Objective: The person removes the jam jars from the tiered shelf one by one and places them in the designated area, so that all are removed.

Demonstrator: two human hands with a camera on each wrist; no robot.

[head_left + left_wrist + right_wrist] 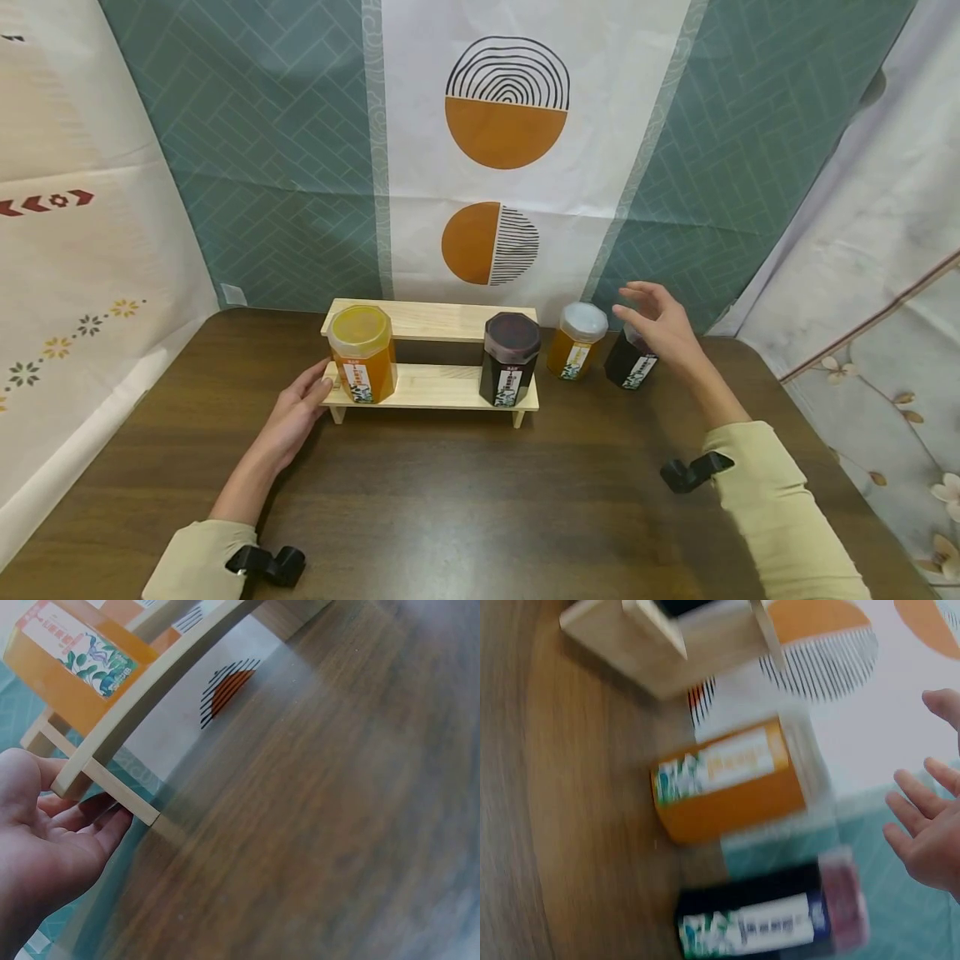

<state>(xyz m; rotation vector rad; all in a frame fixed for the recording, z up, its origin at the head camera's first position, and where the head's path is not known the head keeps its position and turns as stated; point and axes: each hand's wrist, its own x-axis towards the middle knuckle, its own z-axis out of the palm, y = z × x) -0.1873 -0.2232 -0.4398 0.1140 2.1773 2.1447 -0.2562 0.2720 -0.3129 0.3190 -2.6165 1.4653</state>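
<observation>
My left hand (295, 414) grips the left end of a two-step wooden shelf (438, 385); in the left wrist view its thumb lies on the lower board's end and the fingers curl behind the leg. On the lower step stand an amber jar with a yellow lid (363, 357) at the left and a dark jar with a purplish lid (510, 360) at the right. My right hand (654, 318) hovers over a second dark jar (628, 363), fingers spread and holding nothing. Beside that jar, an orange jar with a whitish lid (576, 342) stands on the table.
The brown wooden table (450, 500) runs up to a hanging cloth (285, 167) with green and white panels behind the shelf. Patterned cloths hang at the left (82, 275) and right (892, 367). Both jars off the shelf stand close to its right end.
</observation>
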